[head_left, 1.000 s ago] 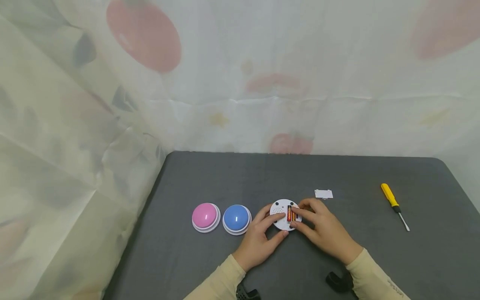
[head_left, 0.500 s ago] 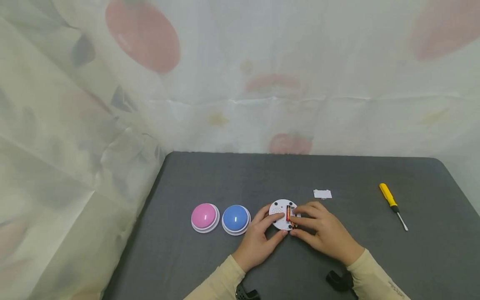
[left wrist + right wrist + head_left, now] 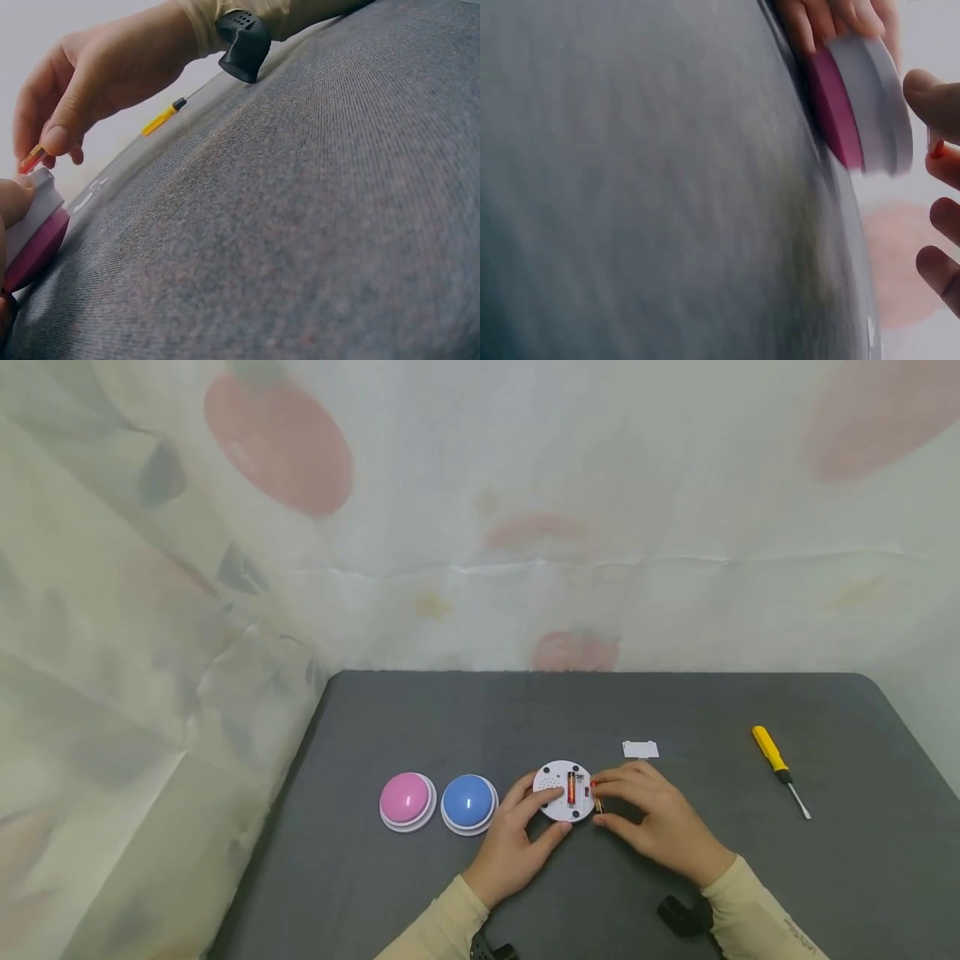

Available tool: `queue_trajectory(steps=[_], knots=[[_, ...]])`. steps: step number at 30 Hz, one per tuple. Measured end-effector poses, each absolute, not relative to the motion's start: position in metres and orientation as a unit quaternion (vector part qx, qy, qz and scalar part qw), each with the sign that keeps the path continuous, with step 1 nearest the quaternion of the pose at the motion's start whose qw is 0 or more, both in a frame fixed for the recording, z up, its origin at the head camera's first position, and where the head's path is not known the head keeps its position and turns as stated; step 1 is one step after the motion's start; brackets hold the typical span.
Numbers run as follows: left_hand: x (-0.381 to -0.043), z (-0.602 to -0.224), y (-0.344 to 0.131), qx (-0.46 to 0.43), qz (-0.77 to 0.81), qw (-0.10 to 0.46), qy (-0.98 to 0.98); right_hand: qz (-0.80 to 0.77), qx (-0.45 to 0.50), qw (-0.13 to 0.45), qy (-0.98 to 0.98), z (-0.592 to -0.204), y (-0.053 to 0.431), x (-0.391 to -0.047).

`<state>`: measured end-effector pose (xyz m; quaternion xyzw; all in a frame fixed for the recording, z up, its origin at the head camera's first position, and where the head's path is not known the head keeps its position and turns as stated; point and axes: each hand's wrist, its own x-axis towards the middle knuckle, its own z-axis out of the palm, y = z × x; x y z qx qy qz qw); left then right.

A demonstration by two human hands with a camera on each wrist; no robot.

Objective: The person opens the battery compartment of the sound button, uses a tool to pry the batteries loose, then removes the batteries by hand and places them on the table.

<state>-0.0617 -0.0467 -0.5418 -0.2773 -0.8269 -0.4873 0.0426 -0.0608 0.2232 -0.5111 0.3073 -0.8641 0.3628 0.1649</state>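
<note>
A round push button [image 3: 557,770] lies upside down, its white underside facing up with the battery bay uncovered. Its magenta dome [image 3: 836,112] points down in the right wrist view. My left hand [image 3: 512,843] grips it from the left, index finger across the underside and thumb at the near edge. One red-and-gold battery [image 3: 572,788] sits in the bay; the slot to its right has no battery. Just off the button's right edge, my right hand [image 3: 663,818] pinches a second battery [image 3: 598,802] between thumb and fingers. That battery [image 3: 32,159] sits close above the white base in the left wrist view.
A pink-domed button [image 3: 405,797] and a blue-domed button [image 3: 467,802] stand dome up left of my hands. Behind the right hand lies a small white battery cover [image 3: 641,749]. A yellow-handled screwdriver [image 3: 771,749] rests farther right on the grey table [image 3: 450,718].
My right hand's fingers have gone from over the bay to the button's right, taking one battery out of its slot. The left hand keeps its grip on the button.
</note>
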Motion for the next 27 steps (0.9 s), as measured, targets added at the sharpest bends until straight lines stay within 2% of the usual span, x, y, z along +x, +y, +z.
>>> queue_trajectory(steps=[13, 27], knots=[[-0.060, -0.540, -0.047, -0.279, -0.489, 0.047, -0.825, 0.319, 0.237, 0.192, -0.897, -0.522, 0.261, -0.071], [-0.059, -0.540, -0.047, -0.280, -0.484, 0.048, -0.828, 0.313, 0.197, 0.142, -0.918, -0.529, 0.268, -0.071]])
